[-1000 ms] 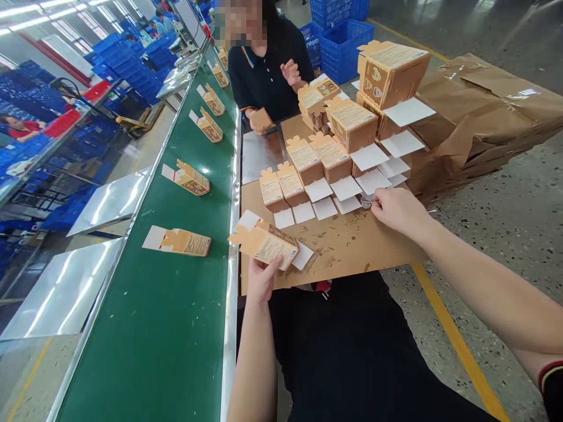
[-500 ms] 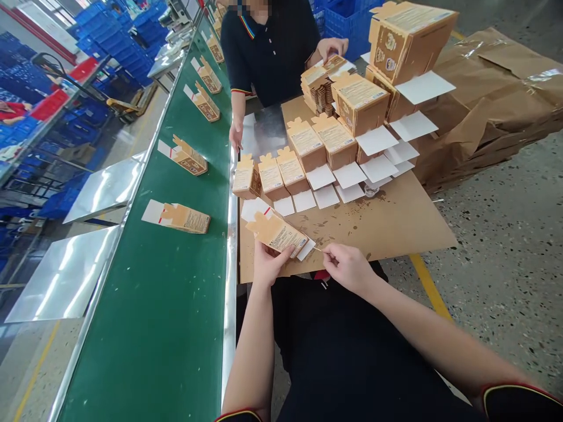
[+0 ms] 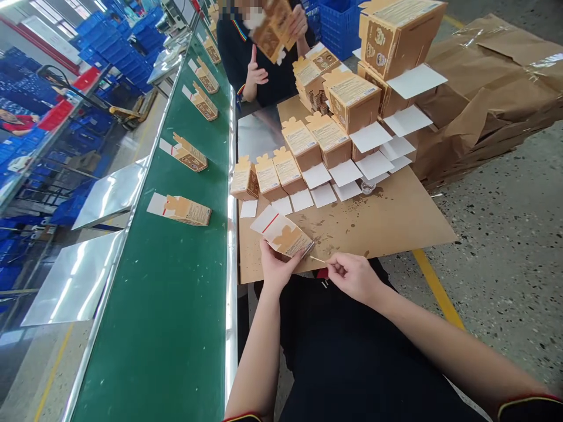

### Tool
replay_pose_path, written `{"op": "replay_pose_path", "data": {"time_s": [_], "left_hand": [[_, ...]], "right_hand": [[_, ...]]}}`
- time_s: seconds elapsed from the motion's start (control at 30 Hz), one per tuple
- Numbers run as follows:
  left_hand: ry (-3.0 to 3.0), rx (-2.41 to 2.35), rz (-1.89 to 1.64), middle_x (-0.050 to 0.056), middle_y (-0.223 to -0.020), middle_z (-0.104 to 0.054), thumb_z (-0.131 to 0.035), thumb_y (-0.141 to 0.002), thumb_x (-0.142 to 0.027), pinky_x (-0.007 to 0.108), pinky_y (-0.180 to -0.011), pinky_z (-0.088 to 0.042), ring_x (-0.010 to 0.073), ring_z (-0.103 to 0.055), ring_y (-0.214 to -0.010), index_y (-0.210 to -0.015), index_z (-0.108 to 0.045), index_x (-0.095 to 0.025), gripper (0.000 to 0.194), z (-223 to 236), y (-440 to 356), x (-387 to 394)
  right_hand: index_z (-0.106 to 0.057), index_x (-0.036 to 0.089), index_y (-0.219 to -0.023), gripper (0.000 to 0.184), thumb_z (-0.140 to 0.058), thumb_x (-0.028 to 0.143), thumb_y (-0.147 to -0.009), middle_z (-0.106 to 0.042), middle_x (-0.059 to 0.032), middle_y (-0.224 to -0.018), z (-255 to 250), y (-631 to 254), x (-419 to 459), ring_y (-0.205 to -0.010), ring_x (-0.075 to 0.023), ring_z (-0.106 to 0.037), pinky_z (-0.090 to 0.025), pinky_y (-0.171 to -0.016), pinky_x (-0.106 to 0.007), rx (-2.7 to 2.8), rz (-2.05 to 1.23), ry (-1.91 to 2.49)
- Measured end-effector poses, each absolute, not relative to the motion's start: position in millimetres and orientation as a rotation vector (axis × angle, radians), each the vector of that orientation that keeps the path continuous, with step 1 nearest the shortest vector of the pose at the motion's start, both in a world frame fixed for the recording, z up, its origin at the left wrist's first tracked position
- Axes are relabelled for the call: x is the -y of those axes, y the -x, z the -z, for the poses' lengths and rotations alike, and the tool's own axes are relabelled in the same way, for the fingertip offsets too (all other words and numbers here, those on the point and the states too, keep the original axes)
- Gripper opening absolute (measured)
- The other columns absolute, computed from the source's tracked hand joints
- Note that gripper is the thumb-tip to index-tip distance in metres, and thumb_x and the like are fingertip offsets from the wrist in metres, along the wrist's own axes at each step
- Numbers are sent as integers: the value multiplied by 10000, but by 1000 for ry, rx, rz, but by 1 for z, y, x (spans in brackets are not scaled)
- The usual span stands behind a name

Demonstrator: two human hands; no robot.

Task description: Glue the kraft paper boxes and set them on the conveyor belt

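While the left hand point(image 3: 278, 266) grips a small brown carton point(image 3: 288, 239) by its near side, thumb on top, the right hand point(image 3: 352, 275) pinches a thin stick point(image 3: 320, 259) between thumb and fingers. The hands are apart, with the carton tilted over the near edge of the surface point(image 3: 387, 225). Its white flap with a red line points away to the left; its other end faces the right hand, the stick's tip just beside it. Whether they touch, I cannot tell. Beyond, a stepped group of cartons point(image 3: 301, 146) stands with white flaps toward the wearer, a small clear dish point(image 3: 368, 186) near its right end. To the left, more cartons lie spaced along a green belt point(image 3: 171, 305). Across the surface, a co-worker point(image 3: 229, 53) holds up a printed cardboard piece point(image 3: 273, 29).
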State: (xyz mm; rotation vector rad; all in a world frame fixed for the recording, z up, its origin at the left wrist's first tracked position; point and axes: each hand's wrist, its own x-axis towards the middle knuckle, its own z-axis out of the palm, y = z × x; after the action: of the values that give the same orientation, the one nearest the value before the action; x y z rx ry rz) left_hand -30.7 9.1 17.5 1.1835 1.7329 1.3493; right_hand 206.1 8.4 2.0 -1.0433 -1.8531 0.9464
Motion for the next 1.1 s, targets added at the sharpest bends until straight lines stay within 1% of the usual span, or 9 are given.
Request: {"op": "replay_pose_path", "data": {"time_s": [0.2,0.3,0.6,0.7,0.77,0.87,0.93,1.03,1.1], "left_hand": [[-1245,-1759,-1431,131,-1306,-702,-1086,-678,-507,483,-1099,-638,357,-739,-1315,-1323,-545,-270,875,-8,22,-2],[-1262,-1786,-1385,127,-1268,-705,-1072,-698,-464,471,-1072,-647,354,-751,-1283,-1302,-541,-263,829,-6,22,-1],[-1295,-1925,-1383,131,-1262,-721,-1030,-713,-372,503,-1069,-649,370,-760,-1255,-1296,-571,-266,749,1,28,-3],[-1235,-2163,-1357,97,-1201,-734,-1061,-669,-376,552,-1081,-653,353,-777,-1167,-1236,-556,-274,766,-14,71,5],[-1106,-2305,-1448,74,-1200,-738,-1088,-611,-374,588,-1097,-658,336,-787,-1147,-1227,-512,-279,849,-28,116,14],[-914,-2355,-1727,105,-1366,-711,-1097,-539,-320,603,-1154,-644,330,-777,-1267,-1253,-444,-283,968,-44,188,26],[-793,-2372,-1808,127,-1447,-669,-1098,-498,-285,619,-1175,-633,343,-761,-1324,-1220,-420,-288,991,-47,227,32],[-604,-2443,-1705,125,-1424,-649,-1101,-476,-261,677,-1190,-611,378,-750,-1341,-1166,-394,-297,988,-41,258,41],[-598,-2534,-1593,133,-1438,-617,-1095,-497,-253,694,-1253,-552,402,-692,-1429,-1215,-402,-296,998,-32,259,48]], "right_hand": [[-690,242,-795,184,-651,247,-975,-641,19,-633,-20,-239,-3,-523,-123,-562,-488,-536,-239,1711,-1024,1183],[-703,241,-781,213,-671,305,-981,-644,11,-620,-26,-246,1,-515,-129,-569,-494,-516,-243,1663,-1028,1243],[-730,239,-773,236,-700,325,-991,-663,9,-609,-30,-252,-1,-507,-134,-595,-533,-520,-243,1671,-1011,1207],[-770,237,-806,263,-747,399,-1013,-687,-8,-639,-28,-265,-5,-531,-149,-638,-538,-504,-247,1605,-978,1251],[-783,241,-829,297,-774,464,-1025,-705,-19,-665,-25,-277,-8,-556,-162,-664,-557,-513,-256,1575,-985,1282],[-804,245,-871,323,-775,517,-1042,-722,-27,-687,-19,-291,-13,-587,-172,-688,-601,-557,-269,1567,-996,1304],[-817,245,-888,330,-768,530,-1046,-731,-31,-694,-16,-294,-17,-600,-176,-701,-619,-580,-275,1556,-993,1313],[-821,246,-882,353,-784,568,-1023,-739,-32,-692,-16,-291,-23,-603,-180,-716,-622,-582,-275,1541,-997,1330],[-816,242,-858,413,-797,632,-993,-731,-32,-668,-21,-290,-26,-577,-178,-705,-614,-564,-275,1524,-1005,1349]]}}
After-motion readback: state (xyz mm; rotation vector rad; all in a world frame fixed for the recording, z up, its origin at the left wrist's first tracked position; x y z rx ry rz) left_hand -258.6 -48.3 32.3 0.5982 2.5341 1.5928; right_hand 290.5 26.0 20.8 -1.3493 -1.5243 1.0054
